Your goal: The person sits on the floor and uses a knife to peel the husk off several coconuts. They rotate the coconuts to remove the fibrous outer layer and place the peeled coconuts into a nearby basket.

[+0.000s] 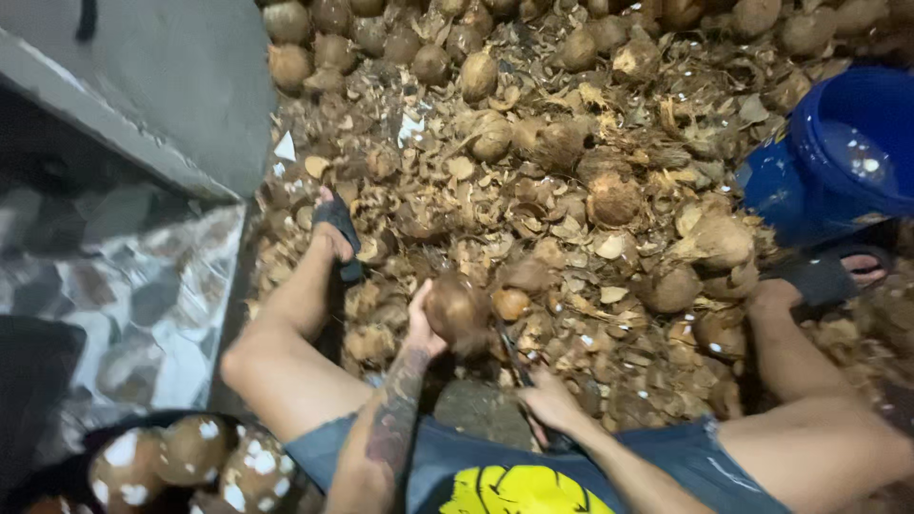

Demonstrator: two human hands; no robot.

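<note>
Left hand [419, 328] is wrapped round a brown coconut [455, 309], held up off the floor so the blade can reach it. Right hand [547, 400] grips a dark knife [514, 357] at 5 o'clock. Husk scraps [533, 209] everywhere, blue bucket [838, 157] at 2 o'clock.

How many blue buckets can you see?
1. The blue bucket sits at the right edge, beside the husk pile and above the person's sandalled foot. Part of it is cut off by the frame; others could be out of view.
</note>
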